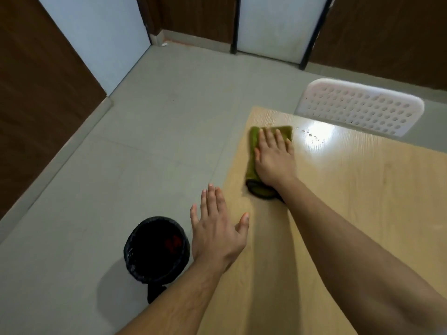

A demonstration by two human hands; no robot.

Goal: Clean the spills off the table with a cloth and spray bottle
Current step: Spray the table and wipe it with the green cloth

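Observation:
A folded green cloth (254, 151) lies near the far left corner of the light wooden table (350, 201). My right hand (274, 158) presses flat on it with straight fingers. Just right of the cloth, small dark crumbs or spill specks (312, 136) dot the shiny tabletop. My left hand (217, 228) is spread open at the table's left edge, thumb over the wood, fingers out over the floor. No spray bottle is in view.
A black bin lined with a black bag (156, 249) stands on the grey tiled floor (121, 153) just left of the table. A white perforated chair back (360, 107) is at the table's far edge. Brown and pale wall panels ring the room.

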